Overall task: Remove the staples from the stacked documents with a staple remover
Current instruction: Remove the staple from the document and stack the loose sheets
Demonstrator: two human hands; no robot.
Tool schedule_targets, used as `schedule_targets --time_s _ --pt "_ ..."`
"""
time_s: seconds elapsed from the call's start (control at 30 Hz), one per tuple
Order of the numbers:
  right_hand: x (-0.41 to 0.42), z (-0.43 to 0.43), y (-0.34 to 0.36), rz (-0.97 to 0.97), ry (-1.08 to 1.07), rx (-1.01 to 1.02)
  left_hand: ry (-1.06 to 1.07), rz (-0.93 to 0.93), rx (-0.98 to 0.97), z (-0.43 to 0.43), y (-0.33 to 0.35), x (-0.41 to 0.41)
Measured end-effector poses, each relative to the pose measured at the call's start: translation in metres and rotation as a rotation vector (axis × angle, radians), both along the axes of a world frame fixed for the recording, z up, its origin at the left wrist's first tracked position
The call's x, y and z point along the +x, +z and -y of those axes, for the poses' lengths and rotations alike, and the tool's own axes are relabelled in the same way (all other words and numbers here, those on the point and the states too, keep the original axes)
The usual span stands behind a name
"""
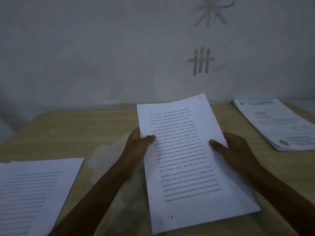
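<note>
Document (187, 159) was pinched at side edges by left hand (136, 145) & right hand (238, 150); doc stack (276, 123) lay beyond right hand

Both hands hold a printed document (187, 159) above a wooden table (68, 133): the left hand (138, 145) grips its left edge, the right hand (235, 149) its right edge, thumbs on top. A stack of documents (276, 123) lies far right, loose sheets (34, 193) near left.
</note>
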State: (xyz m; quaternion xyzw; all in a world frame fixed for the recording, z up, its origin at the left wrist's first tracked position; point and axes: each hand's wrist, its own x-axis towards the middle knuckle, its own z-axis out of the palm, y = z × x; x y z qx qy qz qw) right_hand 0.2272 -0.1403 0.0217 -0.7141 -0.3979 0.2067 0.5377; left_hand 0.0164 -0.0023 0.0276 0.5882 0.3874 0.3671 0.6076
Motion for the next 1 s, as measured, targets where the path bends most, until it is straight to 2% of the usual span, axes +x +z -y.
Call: schedule_targets --time_s 0.33,0.5,0.73,1.0 --pt "0.163 0.011 0.039 0.092 -0.187 -0.123 -0.178 -0.045 -0.166 -0.012 0.018 0.178" --pt "0.245 0.02 0.043 0.244 -0.223 -0.266 -0.246 -0.101 -0.218 -0.009 0.011 0.263" --pt "0.336 0.034 0.025 0.353 -0.315 -0.413 -0.323 -0.152 -0.133 -0.008 -0.016 0.358" --pt "0.372 0.03 -0.005 0.435 -0.326 -0.534 -0.275 -0.267 0.069 -0.013 -0.046 0.398"
